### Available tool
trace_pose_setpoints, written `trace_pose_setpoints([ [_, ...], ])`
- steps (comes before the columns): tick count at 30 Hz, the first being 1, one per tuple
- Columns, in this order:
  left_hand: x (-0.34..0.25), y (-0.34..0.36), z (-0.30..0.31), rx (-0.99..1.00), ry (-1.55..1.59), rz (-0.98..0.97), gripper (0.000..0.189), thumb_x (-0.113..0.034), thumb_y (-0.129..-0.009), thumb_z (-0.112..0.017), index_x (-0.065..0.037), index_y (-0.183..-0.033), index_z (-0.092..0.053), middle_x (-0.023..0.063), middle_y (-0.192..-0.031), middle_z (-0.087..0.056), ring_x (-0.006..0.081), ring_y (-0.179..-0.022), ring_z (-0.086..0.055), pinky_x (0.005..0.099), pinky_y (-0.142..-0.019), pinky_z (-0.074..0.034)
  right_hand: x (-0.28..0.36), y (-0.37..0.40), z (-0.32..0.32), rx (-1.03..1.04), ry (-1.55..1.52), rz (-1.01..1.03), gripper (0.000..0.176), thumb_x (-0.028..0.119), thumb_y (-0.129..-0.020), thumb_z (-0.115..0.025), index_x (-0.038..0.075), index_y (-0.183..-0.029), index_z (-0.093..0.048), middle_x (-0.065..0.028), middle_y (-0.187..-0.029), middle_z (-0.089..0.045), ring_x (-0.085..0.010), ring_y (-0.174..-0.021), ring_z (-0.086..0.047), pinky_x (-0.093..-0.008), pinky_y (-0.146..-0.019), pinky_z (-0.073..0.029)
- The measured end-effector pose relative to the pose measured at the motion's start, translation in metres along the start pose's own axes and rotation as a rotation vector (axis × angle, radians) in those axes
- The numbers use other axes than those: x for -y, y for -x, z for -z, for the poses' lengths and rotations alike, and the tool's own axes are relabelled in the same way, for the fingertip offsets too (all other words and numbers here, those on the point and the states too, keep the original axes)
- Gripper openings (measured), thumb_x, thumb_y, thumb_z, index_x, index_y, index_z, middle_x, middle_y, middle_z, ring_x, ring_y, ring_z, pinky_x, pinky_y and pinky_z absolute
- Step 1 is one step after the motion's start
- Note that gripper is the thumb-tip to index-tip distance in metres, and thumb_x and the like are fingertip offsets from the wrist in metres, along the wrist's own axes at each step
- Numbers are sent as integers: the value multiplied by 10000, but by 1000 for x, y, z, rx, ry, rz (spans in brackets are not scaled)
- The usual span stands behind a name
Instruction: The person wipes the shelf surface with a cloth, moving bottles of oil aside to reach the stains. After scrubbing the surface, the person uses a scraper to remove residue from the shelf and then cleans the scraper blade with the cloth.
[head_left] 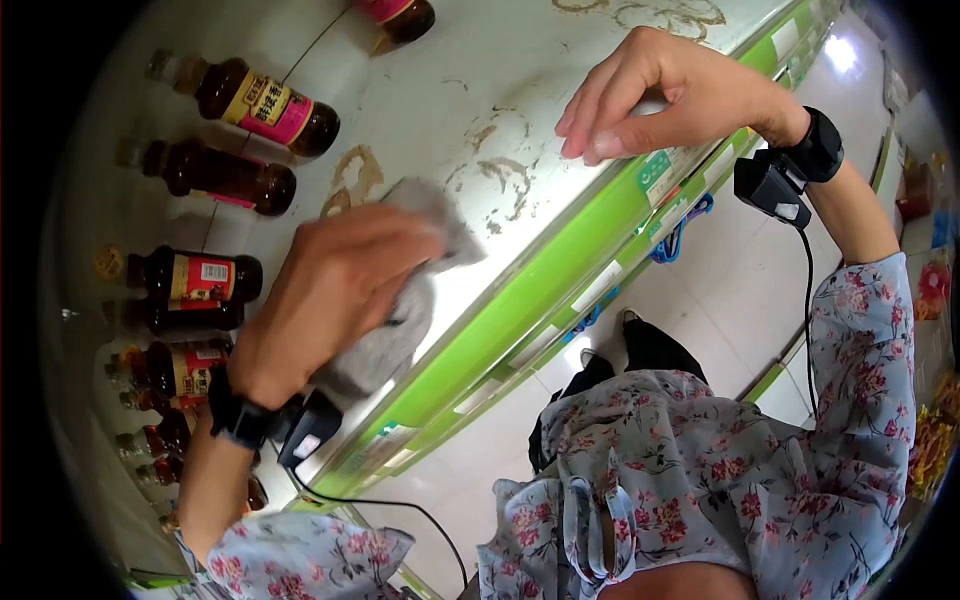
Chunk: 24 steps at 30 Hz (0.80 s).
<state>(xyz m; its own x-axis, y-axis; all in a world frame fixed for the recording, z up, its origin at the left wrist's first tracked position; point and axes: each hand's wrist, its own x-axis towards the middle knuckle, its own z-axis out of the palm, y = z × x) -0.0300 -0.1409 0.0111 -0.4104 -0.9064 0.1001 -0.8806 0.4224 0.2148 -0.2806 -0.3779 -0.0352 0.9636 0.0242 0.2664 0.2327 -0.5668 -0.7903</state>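
Observation:
My left hand [335, 295] is closed on a grey cloth [375, 360], pressing it against the white shelf surface [420, 120]. Part of the cloth shows beyond the fingertips and part lies under the palm; the hand is slightly blurred. Over by the shelf's front edge, my right hand [665, 95] rests with loosely bent fingers and the thumb apart, and I see nothing held in it. Brown ring-shaped stains [505, 185] mark the surface between the two hands. A bottle with a yellow and pink label [270, 110] lies to the left of them.
Several dark sauce bottles [205, 278] line the left side of the shelf. Another bottle [400, 15] is cut off at the top. A green price-tag rail [560, 250] runs along the front edge, with blue hooks [670, 240] below it. Black cables hang from both wrist devices.

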Motion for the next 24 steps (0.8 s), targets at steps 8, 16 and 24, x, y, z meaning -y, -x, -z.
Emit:
trace_pose_setpoints([
  [8,17,-51,-14,-33,2,-73,416,90,-843,-670,-75,-1221,-723,160,-1272,-689,312,-1089,-707,369,-905,-577,1,1,0,10,25,-68,113,63,-913,-719,-26,-923,-788,-148,-1011,-765,-297,-1087,-697,-392,-967,-544],
  [16,2,7,10,147,74,94,454,27,-883,-657,-85,-1323,-661,157,-1365,-640,331,-1205,-654,388,-978,-537,-2,1,2,-2,23,21,196,139,-930,-720,-50,-935,-771,-162,-1027,-761,-224,-1014,-719,-318,-890,-548],
  [24,14,-5,-3,179,7,28,583,-259,-934,-685,-118,-1476,-524,155,-1506,-523,328,-1416,-467,476,-1198,-316,0,-3,6,69,88,42,163,106,-891,-690,-34,-873,-771,-160,-997,-765,-345,-1054,-708,-434,-952,-553],
])
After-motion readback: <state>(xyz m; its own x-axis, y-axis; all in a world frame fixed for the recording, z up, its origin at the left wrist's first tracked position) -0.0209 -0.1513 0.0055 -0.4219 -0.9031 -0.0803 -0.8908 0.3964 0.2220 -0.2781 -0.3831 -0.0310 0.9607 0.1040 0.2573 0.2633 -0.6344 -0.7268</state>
